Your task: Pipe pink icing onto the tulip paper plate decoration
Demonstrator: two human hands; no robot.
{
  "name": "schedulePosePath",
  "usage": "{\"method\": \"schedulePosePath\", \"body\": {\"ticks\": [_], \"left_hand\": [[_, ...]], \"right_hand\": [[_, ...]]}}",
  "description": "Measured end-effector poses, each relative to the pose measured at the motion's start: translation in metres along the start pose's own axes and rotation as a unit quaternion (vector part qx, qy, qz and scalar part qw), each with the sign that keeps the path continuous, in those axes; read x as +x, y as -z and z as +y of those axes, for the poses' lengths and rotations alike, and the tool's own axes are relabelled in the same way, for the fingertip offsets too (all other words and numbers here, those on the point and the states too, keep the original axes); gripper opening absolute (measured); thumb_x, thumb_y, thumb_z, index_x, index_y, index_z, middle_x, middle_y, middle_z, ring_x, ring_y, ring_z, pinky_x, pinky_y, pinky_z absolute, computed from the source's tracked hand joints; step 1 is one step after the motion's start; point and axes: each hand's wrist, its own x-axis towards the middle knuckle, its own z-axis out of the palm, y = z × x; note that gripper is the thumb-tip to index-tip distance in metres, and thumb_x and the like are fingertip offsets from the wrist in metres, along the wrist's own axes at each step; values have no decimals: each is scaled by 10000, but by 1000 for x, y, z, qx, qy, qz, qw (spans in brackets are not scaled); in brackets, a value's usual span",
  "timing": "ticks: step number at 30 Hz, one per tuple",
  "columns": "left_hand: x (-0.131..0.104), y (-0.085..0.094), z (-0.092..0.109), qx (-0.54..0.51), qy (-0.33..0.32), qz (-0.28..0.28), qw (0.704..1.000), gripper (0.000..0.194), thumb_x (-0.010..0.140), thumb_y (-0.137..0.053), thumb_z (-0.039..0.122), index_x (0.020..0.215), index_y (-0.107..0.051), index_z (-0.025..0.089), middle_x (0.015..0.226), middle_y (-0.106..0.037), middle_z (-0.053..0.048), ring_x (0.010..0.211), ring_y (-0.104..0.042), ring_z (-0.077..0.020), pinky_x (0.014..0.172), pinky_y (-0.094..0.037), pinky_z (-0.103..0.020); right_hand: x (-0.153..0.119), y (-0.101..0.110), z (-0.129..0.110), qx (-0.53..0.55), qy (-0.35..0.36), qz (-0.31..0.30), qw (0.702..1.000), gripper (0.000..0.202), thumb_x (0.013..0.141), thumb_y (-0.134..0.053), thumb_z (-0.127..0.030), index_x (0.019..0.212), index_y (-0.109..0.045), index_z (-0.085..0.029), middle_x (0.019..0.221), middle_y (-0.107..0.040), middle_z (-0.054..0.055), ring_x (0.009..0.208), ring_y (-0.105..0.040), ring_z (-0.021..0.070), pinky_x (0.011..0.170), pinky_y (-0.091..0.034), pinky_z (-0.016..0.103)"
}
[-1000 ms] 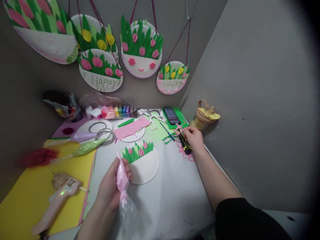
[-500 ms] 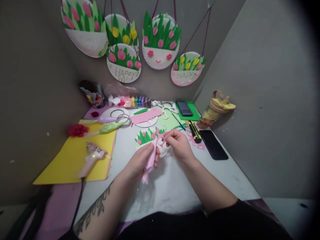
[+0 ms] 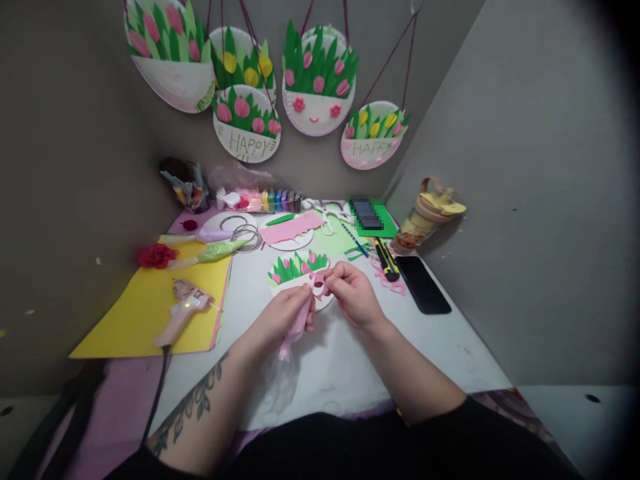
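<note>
My left hand (image 3: 293, 308) is closed around a pink piping bag (image 3: 299, 327), its twisted clear plastic end hanging below the palm. At the bag's upper end, my right hand (image 3: 353, 293) pinches a small pink piece with a hole (image 3: 318, 280); its exact kind is hard to make out. Both hands are close together, fingertips almost meeting. Just behind and partly under them lies a white paper plate (image 3: 283, 288) with green paper leaves and pink paper tulips (image 3: 305, 268) along its upper part.
A pink glue gun (image 3: 185, 313) rests on yellow sheets (image 3: 125, 320) at left. Green (image 3: 220, 251) and lilac piping bags (image 3: 215, 234) lie behind. At right are a cutter knife (image 3: 387, 260), black phone (image 3: 423, 285) and tumbler (image 3: 425, 217). Decorated plates (image 3: 320, 117) hang on the wall.
My right hand has come slightly lower, still pinching the small pink piece. The bag in my left hand has tilted a little, and more of its clear plastic end shows. The view has shifted slightly.
</note>
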Motion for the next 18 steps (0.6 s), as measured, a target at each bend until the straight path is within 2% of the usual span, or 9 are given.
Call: {"method": "schedulePosePath", "body": {"ticks": [3, 9, 15, 18], "left_hand": [[1, 0, 0, 22, 3, 6, 1000, 465, 822, -490, 583, 622, -527, 165, 478, -535, -6, 453, -505, -128, 472, -337, -235], [1, 0, 1, 41, 8, 13, 999, 459, 820, -501, 577, 620, -521, 164, 481, -535, 4, 455, -502, -119, 480, -362, -227], [-1, 0, 3, 59, 8, 17, 998, 462, 841, -473, 567, 612, -507, 168, 481, -528, 10, 452, -494, -114, 477, -362, -223], [0, 1, 2, 60, 11, 19, 998, 454, 843, -474, 560, 617, -510, 167, 481, -529, 12, 454, -498, -115, 476, -359, -221]], "right_hand": [[-1, -1, -2, 13, -13, -9, 1000, 150, 649, -613, -119, 541, -536, -191, 685, -667, 2, 739, -605, 156, 761, -440, 295], [-2, -4, -5, 71, -68, -14, 995, 169, 652, -675, -191, 566, -529, -193, 567, -611, -22, 558, -513, 113, 588, -391, 246], [-3, -2, -6, 73, -66, -27, 995, 229, 660, -739, -271, 581, -538, -194, 604, -626, -16, 587, -548, 119, 617, -432, 253], [-2, 1, -4, 95, -75, -24, 992, 274, 700, -727, -406, 629, -567, -196, 639, -644, 3, 593, -580, 133, 569, -450, 250]]}}
